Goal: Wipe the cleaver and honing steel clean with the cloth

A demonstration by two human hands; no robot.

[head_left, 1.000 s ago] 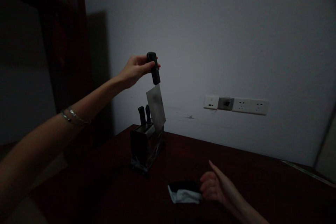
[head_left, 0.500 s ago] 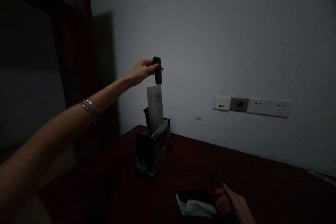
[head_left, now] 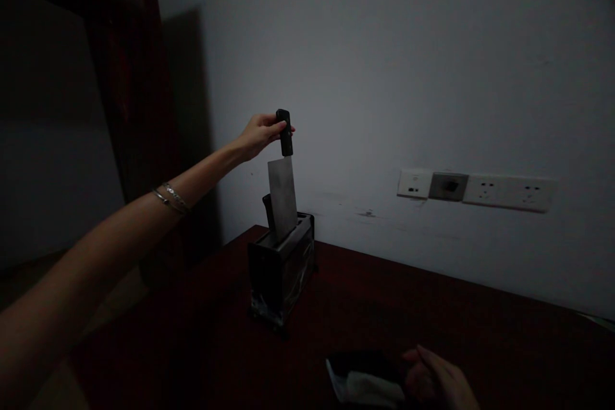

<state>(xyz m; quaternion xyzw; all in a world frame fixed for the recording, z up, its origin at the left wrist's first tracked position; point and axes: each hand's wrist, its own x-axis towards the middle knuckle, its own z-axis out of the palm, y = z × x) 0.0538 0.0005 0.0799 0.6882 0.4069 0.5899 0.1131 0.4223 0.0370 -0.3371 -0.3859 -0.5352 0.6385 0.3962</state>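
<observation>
My left hand (head_left: 262, 134) is closed round the black handle of a cleaver (head_left: 282, 195), thumb on the near side. The cleaver's broad grey blade points down, and its lower end is inside a slot of the dark knife block (head_left: 298, 262). Another black handle (head_left: 268, 211) sticks up from the block beside the blade. At the lower right, my right hand (head_left: 444, 381) lies low over the table with its fingers curled in; nothing shows in them, though the light is dim. Close to its fingertips is a dark flat item with a whitish cloth-like part (head_left: 369, 387).
The dark red table (head_left: 384, 295) runs back to a pale wall (head_left: 360, 77). Socket plates (head_left: 509, 192) sit on the wall at the right. A dark wooden frame (head_left: 158, 77) rises at the left.
The cleaver has dropped slightly deeper into the knife block with my left hand on it. The view has shifted a little; my right hand looks much the same.
</observation>
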